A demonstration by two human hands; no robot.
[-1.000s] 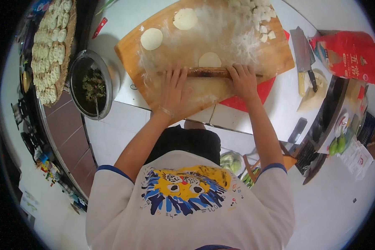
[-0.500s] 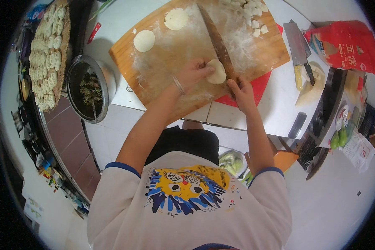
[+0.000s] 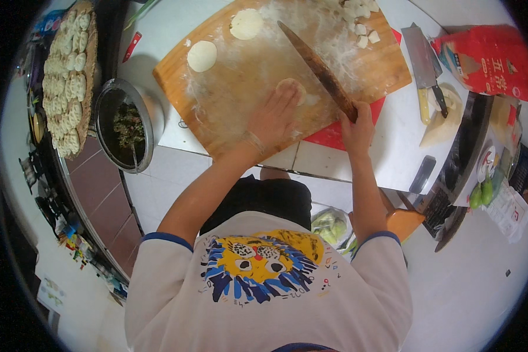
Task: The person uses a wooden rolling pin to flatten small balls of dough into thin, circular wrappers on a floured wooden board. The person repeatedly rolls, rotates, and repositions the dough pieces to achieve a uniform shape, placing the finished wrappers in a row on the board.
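My left hand (image 3: 271, 117) lies flat on a small dough disc (image 3: 301, 92), fingers stretched out and covering part of it. The disc rests on a floured wooden board (image 3: 223, 105). In my right hand (image 3: 358, 126) is the near end of a dark tapered rolling pin (image 3: 317, 66); the pin slants away to the far left, right of the disc. Two rolled dough wrappers lie farther off, one at the left (image 3: 202, 56) and one near the top (image 3: 246, 24). Several small cut dough pieces (image 3: 362, 41) sit at the board's far right.
A metal bowl of dark green filling (image 3: 129, 125) stands left of the board, beside a tray of dumplings (image 3: 70, 82). To the right lie a cleaver (image 3: 419, 56), a smaller knife (image 3: 439, 101) and a red bag (image 3: 490, 61). A phone-like dark object (image 3: 423, 174) rests near the table edge.
My left hand has put the dough disc down and flattened over it. My right hand has taken hold of the rolling pin's near end, shifting it toward me and to the right.
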